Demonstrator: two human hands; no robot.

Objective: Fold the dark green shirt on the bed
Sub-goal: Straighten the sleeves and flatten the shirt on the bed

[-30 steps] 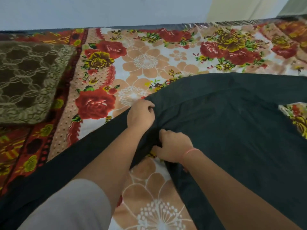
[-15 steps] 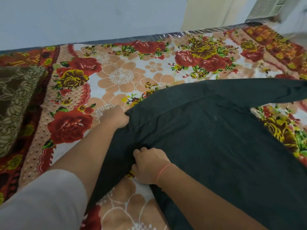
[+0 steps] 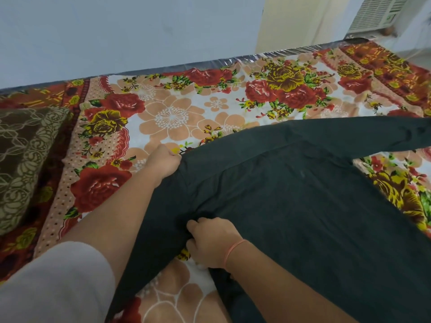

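Both my hands are holding the soft dark green cloth shirt (image 3: pixel 291 206). My left hand (image 3: pixel 163 163) is pinching its edge farther out, toward the middle of the bed (image 3: pixel 268 57). My right hand (image 3: pixel 210 243) is squeezing a bunch of it closer to the near edge. I am holding two spots like this so the side between them is pulling straight, which I think is making a neat line for folding.

The shirt is lying spread on the right part of the flowery red and peach blanket (image 3: pixel 172 117), and one long sleeve (image 3: pixel 349 134) is reaching toward the right edge. It is looking floppy, and a little wrinkly where I am grabbing. The blanket is looking fuzzy. A bumpy brown patterned pillow (image 3: pixel 25 155) is sitting by the left edge.
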